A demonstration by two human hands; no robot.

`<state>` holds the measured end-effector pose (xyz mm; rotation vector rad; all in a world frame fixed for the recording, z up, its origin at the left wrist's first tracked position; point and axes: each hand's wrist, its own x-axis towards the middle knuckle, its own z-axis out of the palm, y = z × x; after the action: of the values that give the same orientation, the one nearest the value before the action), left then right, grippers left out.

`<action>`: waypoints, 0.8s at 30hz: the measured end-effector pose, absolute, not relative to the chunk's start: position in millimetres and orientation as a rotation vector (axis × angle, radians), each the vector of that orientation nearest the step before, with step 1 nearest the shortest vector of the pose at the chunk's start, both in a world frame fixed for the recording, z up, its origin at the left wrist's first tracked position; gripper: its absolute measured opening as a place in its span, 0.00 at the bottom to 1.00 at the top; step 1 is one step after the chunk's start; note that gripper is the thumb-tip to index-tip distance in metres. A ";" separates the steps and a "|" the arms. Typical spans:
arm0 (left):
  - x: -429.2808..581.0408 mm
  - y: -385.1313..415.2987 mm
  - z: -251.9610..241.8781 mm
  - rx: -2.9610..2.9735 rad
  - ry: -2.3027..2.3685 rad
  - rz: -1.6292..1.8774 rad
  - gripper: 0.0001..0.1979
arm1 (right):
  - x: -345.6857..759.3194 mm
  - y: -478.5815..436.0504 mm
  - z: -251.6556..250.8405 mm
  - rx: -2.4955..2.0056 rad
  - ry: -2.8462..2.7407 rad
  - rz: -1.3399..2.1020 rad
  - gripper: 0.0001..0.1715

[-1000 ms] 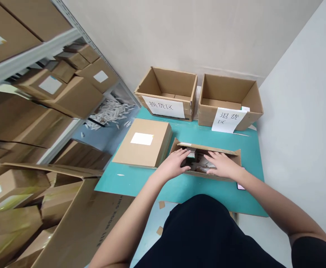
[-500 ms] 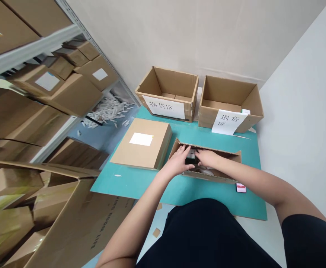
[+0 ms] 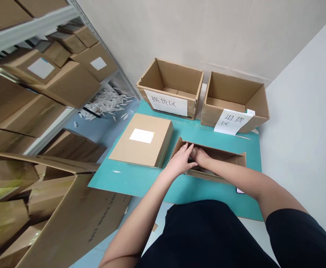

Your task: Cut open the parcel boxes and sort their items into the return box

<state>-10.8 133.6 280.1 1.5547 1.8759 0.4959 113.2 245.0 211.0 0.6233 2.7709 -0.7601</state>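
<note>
A long open cardboard box (image 3: 239,160) lies on the green-topped table (image 3: 135,182), in front of me. At its left end, my left hand (image 3: 180,160) reaches over the near wall with thumb and fingers apart. Close beside it, my right hand (image 3: 200,157) is lowered deeper into the box, its fingertips hidden by the left hand and the box's shadow. Whatever lies beneath my hands inside cannot be made out. Under my right forearm, a phone (image 3: 240,191) shows only in part.
To the left is a closed flat carton (image 3: 136,150) with a white label. Two open cardboard boxes with handwritten paper signs, a left one (image 3: 192,108) and a right one (image 3: 207,118), stand at the back. Shelves of cartons (image 3: 76,80) and a large carton-filled box (image 3: 76,208) flank the table's left side.
My right hand has gone deeper into the long box, towards its left end. The pale thing seen between my hands is now covered. My right forearm hides more of the phone.
</note>
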 end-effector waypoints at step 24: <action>-8.1 135.7 270.8 1.479 2.028 0.920 0.24 | 166.0 247.3 265.6 0.699 2.786 -0.690 0.30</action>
<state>-8.1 135.7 270.8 1.4788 2.0283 0.9202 166.0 247.3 265.6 0.6987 2.7857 -0.6896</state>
